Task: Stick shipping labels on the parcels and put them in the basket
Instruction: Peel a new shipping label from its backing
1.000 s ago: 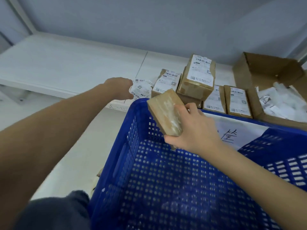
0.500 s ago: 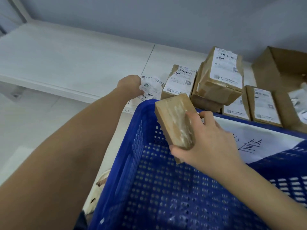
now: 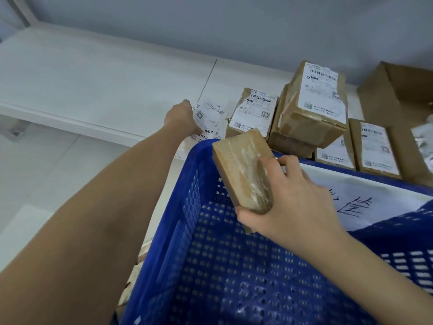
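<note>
1. Right hand (image 3: 293, 198) grips a small brown taped parcel (image 3: 243, 172), thumb under its near end, fingers curled over its far right edge. The face turned up is bare cardboard with glossy tape; no label shows on it.
2. That parcel is tilted, its far end up, above the far-left corner of the blue basket (image 3: 187, 207). It is off the basket floor.
3. Left hand (image 3: 181, 118) reaches far over the white table (image 3: 105, 90) and rests at the left edge of the loose shipping labels (image 3: 210, 120). Its fingers are hidden behind the back of the hand; cannot tell whether they pinch a label or only touch the sheets.
4. The labels lie on the table just past the basket's far rim, slightly fanned, barcodes and QR marks visible, text too small to read.
5. Right of the labels: a labelled parcel (image 3: 254, 113) lying flat, label up.
6. Further right: a larger labelled box (image 3: 318, 102) sits tilted on top of another brown box.
7. Near right of that stack: two flat labelled parcels (image 3: 375, 148), side by side, just beyond the basket rim.
8. Far right: an open cardboard carton (image 3: 398, 95), white paper scraps inside, partly cut off by the frame edge.
9. A white sheet with handwritten characters (image 3: 351, 198) lies against the basket's far inner wall.
</note>
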`<action>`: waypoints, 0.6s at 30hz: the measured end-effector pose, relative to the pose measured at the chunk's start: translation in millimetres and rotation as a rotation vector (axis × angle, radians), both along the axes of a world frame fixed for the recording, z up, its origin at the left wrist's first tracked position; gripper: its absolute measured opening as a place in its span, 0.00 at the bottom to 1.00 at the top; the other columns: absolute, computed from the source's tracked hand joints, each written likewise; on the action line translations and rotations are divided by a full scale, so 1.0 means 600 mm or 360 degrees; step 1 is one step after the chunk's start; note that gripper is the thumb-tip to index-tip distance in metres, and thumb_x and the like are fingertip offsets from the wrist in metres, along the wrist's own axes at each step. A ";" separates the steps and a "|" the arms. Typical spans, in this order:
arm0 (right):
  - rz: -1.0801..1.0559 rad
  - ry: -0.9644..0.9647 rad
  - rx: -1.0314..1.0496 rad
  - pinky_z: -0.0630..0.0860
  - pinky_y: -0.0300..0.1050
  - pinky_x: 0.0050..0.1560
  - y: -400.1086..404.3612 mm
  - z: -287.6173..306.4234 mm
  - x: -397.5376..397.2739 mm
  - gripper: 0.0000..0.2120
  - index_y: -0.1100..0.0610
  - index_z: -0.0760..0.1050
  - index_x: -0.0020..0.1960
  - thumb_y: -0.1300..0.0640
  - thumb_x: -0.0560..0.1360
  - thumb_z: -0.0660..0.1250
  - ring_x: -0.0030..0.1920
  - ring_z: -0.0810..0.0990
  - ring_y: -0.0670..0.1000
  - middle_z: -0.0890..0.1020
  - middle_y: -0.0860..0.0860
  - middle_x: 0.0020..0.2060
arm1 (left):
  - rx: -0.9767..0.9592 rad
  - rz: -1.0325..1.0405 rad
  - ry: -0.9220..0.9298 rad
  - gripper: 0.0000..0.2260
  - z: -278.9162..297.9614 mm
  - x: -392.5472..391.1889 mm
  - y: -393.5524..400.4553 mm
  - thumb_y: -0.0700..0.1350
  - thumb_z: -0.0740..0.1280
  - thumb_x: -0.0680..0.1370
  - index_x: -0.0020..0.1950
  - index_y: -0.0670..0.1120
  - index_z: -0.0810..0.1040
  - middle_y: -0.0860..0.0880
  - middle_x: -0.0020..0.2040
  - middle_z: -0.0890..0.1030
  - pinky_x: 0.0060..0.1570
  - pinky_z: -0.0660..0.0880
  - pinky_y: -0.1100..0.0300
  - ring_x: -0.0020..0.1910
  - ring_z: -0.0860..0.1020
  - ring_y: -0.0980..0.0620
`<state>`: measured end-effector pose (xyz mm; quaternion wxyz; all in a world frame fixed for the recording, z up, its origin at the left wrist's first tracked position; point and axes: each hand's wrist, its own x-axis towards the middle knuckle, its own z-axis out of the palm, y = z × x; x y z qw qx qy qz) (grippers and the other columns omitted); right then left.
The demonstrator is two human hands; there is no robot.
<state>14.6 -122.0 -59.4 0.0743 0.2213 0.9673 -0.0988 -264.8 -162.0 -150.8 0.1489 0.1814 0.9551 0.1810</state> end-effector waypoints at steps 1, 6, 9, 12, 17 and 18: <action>0.0004 -0.0007 -0.0001 0.65 0.42 0.42 -0.001 0.002 0.001 0.40 0.46 0.51 0.70 0.29 0.67 0.61 0.58 0.70 0.49 0.61 0.47 0.62 | -0.0023 0.0011 0.0011 0.24 0.002 0.002 -0.003 0.45 0.76 0.71 0.62 0.41 0.70 0.44 0.57 0.77 0.45 0.69 0.57 0.54 0.76 0.44; -0.0001 -0.0010 -0.0010 0.66 0.41 0.41 -0.005 0.018 0.010 0.39 0.47 0.53 0.70 0.30 0.67 0.62 0.56 0.70 0.49 0.61 0.47 0.60 | -0.0068 0.0048 0.0089 0.11 0.015 0.017 -0.032 0.49 0.71 0.74 0.48 0.45 0.74 0.46 0.45 0.78 0.37 0.67 0.57 0.42 0.75 0.46; -0.0004 -0.0016 -0.0005 0.64 0.41 0.39 -0.009 0.035 0.024 0.38 0.47 0.53 0.69 0.30 0.67 0.62 0.50 0.67 0.47 0.61 0.47 0.58 | 0.0060 0.0081 0.0080 0.09 0.044 0.022 -0.060 0.49 0.70 0.75 0.49 0.44 0.78 0.46 0.44 0.80 0.37 0.68 0.58 0.42 0.78 0.45; 0.0004 0.0000 0.0006 0.66 0.40 0.40 -0.010 0.055 0.045 0.39 0.47 0.53 0.70 0.30 0.67 0.62 0.49 0.67 0.47 0.61 0.47 0.57 | 0.0217 0.0092 0.0035 0.11 0.087 0.024 -0.092 0.50 0.71 0.75 0.49 0.42 0.80 0.45 0.43 0.82 0.40 0.71 0.57 0.46 0.82 0.44; -0.0043 0.0007 0.0021 0.70 0.41 0.41 -0.001 0.088 0.087 0.39 0.46 0.53 0.70 0.29 0.67 0.62 0.56 0.72 0.50 0.62 0.49 0.62 | 0.0430 0.0032 0.0045 0.14 0.161 0.059 -0.123 0.47 0.72 0.75 0.34 0.46 0.72 0.48 0.31 0.74 0.29 0.65 0.62 0.33 0.79 0.48; -0.0058 0.0019 0.0021 0.70 0.41 0.42 0.003 0.096 0.098 0.39 0.46 0.53 0.70 0.29 0.67 0.62 0.56 0.72 0.50 0.63 0.49 0.61 | 0.0480 0.0013 0.0051 0.15 0.177 0.074 -0.127 0.47 0.72 0.75 0.33 0.46 0.70 0.48 0.31 0.74 0.27 0.65 0.62 0.31 0.78 0.51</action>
